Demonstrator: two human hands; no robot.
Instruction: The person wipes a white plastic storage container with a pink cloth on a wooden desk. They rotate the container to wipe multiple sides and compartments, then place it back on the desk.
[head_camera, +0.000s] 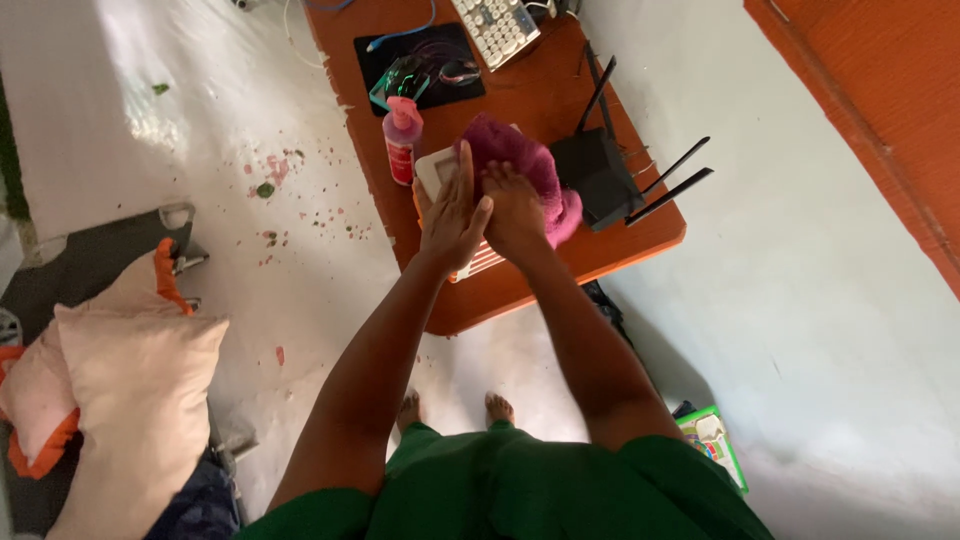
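Lying bunched on the orange-brown worktop (520, 95), the magenta cloth (520, 160) looks soft and fuzzy, crumpled into a rounded heap with one edge spilling toward the worktop's near corner. The right hand (515, 205) rests flat on top of it, fingers spread and pressing down rather than closed around it. The left hand (455, 210) is open too, fingers straight and together, its palm turned against the right hand and its fingertips reaching the cloth's left edge. Under both hands lies a flat white device (437, 170) with an orange-striped end showing below the wrists.

Just left of the cloth stands a small spray bottle (401, 140) with a pink top and a red label; what it holds cannot be told. Right of the cloth, touching it or nearly so, sits a black router (600, 175) with several long antennas. Farther back are a black mouse pad (420, 65) carrying a mouse with green lights, and a pale keyboard (495, 28). On the floor to the left lie cream pillows (130, 390).
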